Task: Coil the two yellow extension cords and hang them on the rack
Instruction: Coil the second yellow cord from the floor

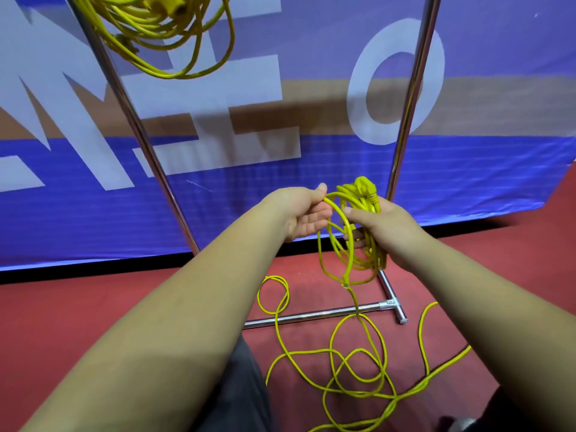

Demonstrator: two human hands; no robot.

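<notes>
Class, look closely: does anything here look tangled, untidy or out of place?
Yes. Below the right hand, the yellow cord sprawls on the red floor in overlapping loops, one strand crossing the rack's base bar. It may knot or snag while being coiled.

Red floor [93, 307]; blue banner [467, 182], large white letters, behind.

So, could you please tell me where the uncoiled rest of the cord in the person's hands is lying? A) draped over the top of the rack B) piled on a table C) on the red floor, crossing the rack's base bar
C: the cord gripped in the right hand trails down onto the red floor and loops across the rack's base bar.
</notes>
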